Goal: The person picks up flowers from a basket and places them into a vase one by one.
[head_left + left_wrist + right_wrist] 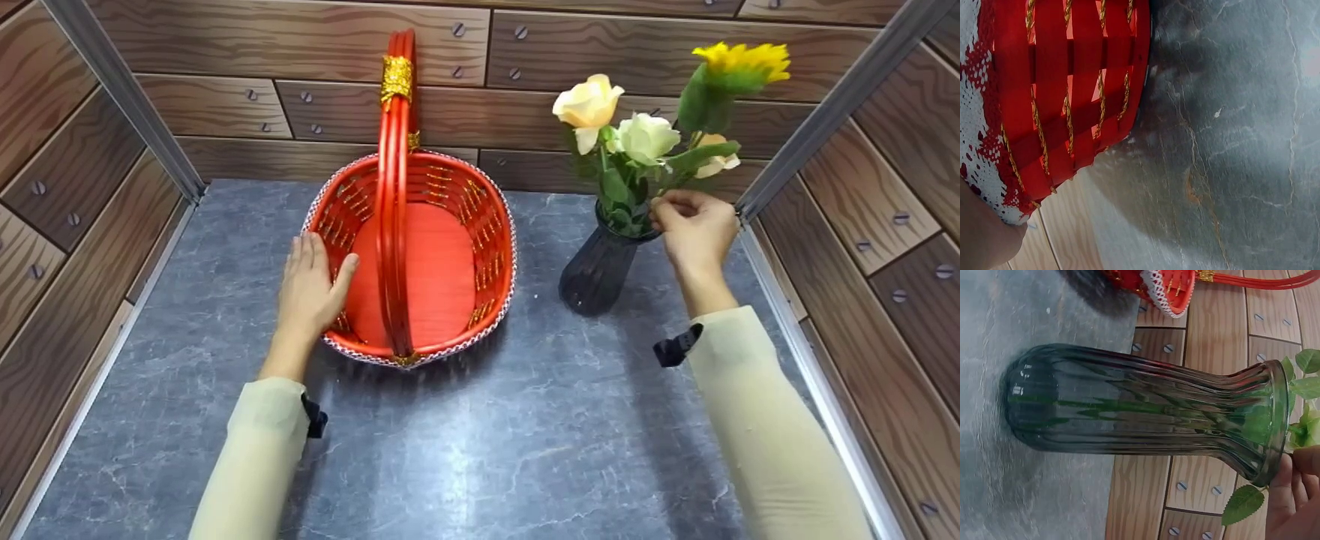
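Note:
A red woven basket (439, 255) with a tall arched handle stands on the grey marbled surface. My left hand (306, 289) rests on its left rim, fingers straight and thumb over the inside. To the right, a dark ribbed glass vase (598, 270) holds artificial flowers: a peach rose (589, 103), a pale green-white rose (645, 139), another peach bloom (718, 155) and a yellow sunflower (746, 66). At the vase's mouth, my right hand (697, 229) pinches a flower stem between thumb and fingers. Which bloom that stem carries I cannot tell. Stems show through the glass (1145, 405) in the right wrist view.
Wood-patterned panels (330, 45) enclose the work surface at the back and both sides. Grey metal strips (127, 97) run along the corners. The basket's handle (395, 187) rises high above its rim. Bare grey surface (465, 450) lies in front of the basket.

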`<state>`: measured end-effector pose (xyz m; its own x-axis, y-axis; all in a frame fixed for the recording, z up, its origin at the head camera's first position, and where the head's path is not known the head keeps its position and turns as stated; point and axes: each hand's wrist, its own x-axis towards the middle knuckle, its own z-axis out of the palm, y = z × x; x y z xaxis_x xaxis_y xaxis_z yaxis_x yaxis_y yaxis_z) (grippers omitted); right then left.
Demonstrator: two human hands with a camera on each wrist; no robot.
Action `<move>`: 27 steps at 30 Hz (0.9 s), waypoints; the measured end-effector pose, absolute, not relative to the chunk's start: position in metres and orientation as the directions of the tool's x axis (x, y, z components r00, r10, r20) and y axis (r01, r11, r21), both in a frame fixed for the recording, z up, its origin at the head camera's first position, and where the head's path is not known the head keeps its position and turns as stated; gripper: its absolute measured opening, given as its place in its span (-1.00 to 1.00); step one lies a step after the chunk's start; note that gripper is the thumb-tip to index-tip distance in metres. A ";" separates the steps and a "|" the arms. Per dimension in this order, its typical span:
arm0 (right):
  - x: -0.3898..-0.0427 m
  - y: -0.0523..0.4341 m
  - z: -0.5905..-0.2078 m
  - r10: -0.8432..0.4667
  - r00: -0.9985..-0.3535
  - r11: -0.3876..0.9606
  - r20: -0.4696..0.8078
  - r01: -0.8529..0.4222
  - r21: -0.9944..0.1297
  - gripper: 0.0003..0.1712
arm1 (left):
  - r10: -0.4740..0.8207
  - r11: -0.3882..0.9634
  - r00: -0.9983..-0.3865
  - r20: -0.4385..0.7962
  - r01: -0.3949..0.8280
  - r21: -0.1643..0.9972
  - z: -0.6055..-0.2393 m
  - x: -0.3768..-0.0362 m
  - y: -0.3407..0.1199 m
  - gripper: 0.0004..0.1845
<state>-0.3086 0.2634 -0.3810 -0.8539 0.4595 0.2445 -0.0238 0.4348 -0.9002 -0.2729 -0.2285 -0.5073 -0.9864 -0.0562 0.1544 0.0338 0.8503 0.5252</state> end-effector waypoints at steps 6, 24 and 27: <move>-0.301 0.263 -0.374 0.345 -0.885 0.714 0.311 0.033 -0.699 -0.76 | -0.051 0.852 -0.988 0.149 0.035 0.523 -0.507 -0.273 -0.229 0.03; -0.298 0.263 -0.368 0.213 -0.890 0.831 0.403 -0.051 -0.554 -0.78 | -0.051 0.851 -0.985 0.163 0.042 0.523 -0.507 -0.273 -0.228 0.02; -0.294 0.265 -0.367 0.220 -0.886 0.836 0.408 -0.045 -0.547 -0.78 | -0.053 0.852 -0.985 0.163 0.041 0.522 -0.506 -0.272 -0.228 0.02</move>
